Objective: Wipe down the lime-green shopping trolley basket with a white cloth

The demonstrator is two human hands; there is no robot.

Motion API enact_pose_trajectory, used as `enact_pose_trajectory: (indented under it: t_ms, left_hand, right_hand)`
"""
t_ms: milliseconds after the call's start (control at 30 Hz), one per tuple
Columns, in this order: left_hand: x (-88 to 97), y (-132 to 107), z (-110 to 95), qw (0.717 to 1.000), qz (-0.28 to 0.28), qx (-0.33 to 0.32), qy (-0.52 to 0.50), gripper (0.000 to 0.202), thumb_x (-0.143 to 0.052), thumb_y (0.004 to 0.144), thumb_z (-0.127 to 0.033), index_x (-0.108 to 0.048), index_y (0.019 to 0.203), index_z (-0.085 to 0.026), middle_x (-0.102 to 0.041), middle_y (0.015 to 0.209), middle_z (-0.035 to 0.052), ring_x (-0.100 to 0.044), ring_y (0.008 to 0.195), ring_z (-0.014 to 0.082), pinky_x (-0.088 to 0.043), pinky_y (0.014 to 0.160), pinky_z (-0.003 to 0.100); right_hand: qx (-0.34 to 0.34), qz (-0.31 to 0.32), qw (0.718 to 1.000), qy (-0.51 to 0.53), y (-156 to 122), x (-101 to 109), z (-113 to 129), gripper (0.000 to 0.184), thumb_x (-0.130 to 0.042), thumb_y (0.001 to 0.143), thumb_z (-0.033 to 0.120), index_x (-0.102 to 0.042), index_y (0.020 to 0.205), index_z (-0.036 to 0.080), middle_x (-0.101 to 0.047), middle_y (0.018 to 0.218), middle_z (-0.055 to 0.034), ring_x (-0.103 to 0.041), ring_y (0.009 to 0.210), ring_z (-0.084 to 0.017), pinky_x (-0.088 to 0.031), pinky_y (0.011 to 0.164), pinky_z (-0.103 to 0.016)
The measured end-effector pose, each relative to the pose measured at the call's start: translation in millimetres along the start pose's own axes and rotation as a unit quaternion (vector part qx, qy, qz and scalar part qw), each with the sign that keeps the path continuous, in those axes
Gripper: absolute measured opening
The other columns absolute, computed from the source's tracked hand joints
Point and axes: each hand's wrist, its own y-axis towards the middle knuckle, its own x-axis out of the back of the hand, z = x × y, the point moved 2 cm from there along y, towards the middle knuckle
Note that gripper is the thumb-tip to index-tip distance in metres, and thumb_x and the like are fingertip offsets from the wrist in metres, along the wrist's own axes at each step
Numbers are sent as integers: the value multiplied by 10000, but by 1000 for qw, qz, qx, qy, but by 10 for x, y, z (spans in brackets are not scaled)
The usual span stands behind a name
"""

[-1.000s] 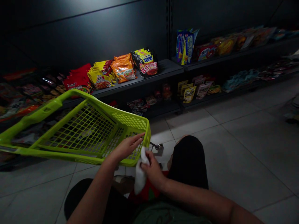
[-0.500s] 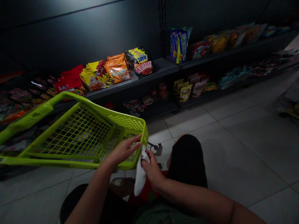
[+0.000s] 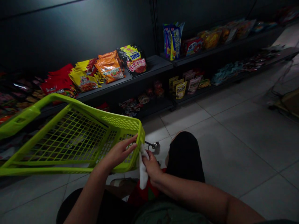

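Note:
A lime-green plastic shopping basket lies tilted on its side on the floor in front of me. My left hand rests on the basket's near wall, fingers stretched flat against the mesh. My right hand is closed on a white cloth and presses it against the basket's near corner. The cloth hangs down below my fingers. A small metal wheel sticks out beside that corner. My knees in dark shorts show below and to the right.
Dark low shelves run along the back, stocked with bright snack and noodle packets. More packets stand on the right shelves. Grey floor tiles spread to the right. A dim object sits at the far right edge.
The view has drifted right and up, so basket and shelves sit further left. My right hand with the cloth has moved closer against the basket's corner. My left hand stays on the mesh.

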Motion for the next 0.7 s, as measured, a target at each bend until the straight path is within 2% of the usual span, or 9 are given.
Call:
enact_pose_trajectory:
  t_ms: [100,167,233,300,367,433,500,567,700]
  left_hand:
    - [-13,-7,4,1000,-2,-3,3,677,-448,956,-610,-513,1487,-195,-564,1492,73,-578,1342,272,-413,1160,411]
    - [-20,9,4,1000,-3,0,-2,695,-453,947,-632,-519,1481,-194,-555,1499,69,-567,1354,272,-400,1172,408]
    - [-20,30,-2,1000,-2,5,-12,726,-457,930,-664,-527,1476,-192,-548,1504,65,-557,1363,278,-401,1173,406]
    - [-13,39,-8,1000,2,11,-22,751,-459,915,-690,-536,1470,-189,-554,1498,64,-555,1365,286,-411,1165,408]
    - [-5,30,-9,1000,5,16,-25,759,-466,909,-697,-538,1468,-188,-567,1487,64,-566,1354,289,-425,1154,408]
    - [-2,7,1,1000,6,18,-22,746,-470,917,-684,-531,1473,-190,-566,1489,62,-573,1347,284,-428,1150,403]
    - [-9,-13,15,1000,7,13,-20,731,-467,929,-665,-520,1480,-187,-551,1504,62,-567,1353,275,-419,1157,396]
    - [-23,-16,29,1000,5,6,-18,718,-460,939,-648,-515,1482,-180,-539,1513,63,-555,1366,268,-399,1171,391]
    - [-48,36,37,1000,2,-11,-15,704,-464,947,-624,-509,1486,-173,-529,1521,62,-533,1386,264,-358,1200,393]
  right_hand:
    - [-43,-96,991,79,366,16,128,367,-655,768,369,-625,1103,223,-732,949,-5,-668,861,-194,-540,790,-305]
    - [-31,-158,982,102,667,-24,288,369,-660,759,377,-622,1097,233,-729,955,8,-661,894,-189,-528,809,-288]
    - [-13,-152,981,118,767,-85,349,394,-650,773,393,-616,1138,248,-734,1003,9,-665,936,-186,-524,835,-284]
    - [2,-112,986,122,590,-112,253,441,-651,783,400,-605,1200,265,-737,1068,3,-671,976,-192,-526,869,-297]
    - [-6,-83,990,111,245,-76,42,480,-666,766,361,-599,1232,269,-740,1086,-3,-678,994,-207,-532,891,-318]
    - [-51,-53,992,103,-54,-1,-164,493,-681,730,306,-612,1216,259,-748,1049,-9,-690,960,-224,-543,881,-344]
    - [-95,-28,990,105,-122,70,-234,469,-690,702,282,-637,1166,243,-752,997,-10,-697,902,-228,-553,853,-356]
    - [-106,-48,986,119,87,109,-129,422,-690,703,299,-650,1119,238,-752,945,-4,-693,854,-217,-557,812,-341]
    - [-40,-119,980,152,710,21,239,389,-676,744,373,-630,1112,257,-744,919,18,-678,836,-188,-550,752,-290]
